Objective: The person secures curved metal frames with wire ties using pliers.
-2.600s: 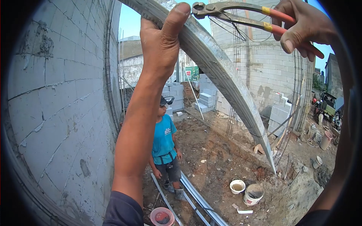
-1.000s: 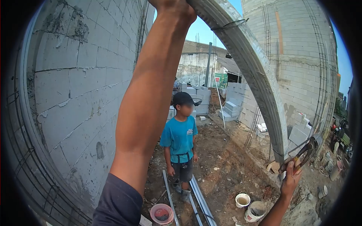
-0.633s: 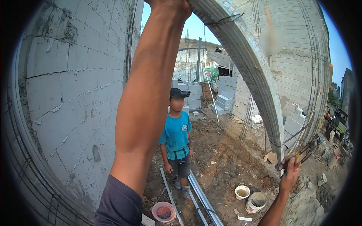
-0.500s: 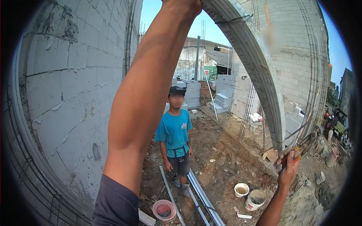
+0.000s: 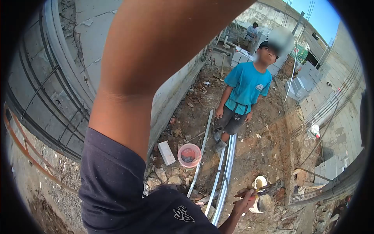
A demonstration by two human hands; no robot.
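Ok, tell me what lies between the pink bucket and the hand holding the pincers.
In the head view, long grey metal channels lie on the dirt between the pink bucket and the right hand gripping the pincers.

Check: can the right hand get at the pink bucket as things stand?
Probably not. The right hand is closed around the pincers, so it is not free, and the pink bucket sits on the ground well below it, apparently out of reach from up here.

pink bucket (image 5: 189, 155) 1 | white buckets (image 5: 260, 181) 2 | pincers (image 5: 261, 190) 1 | people below (image 5: 245, 86) 2 | loose block (image 5: 166, 153) 1
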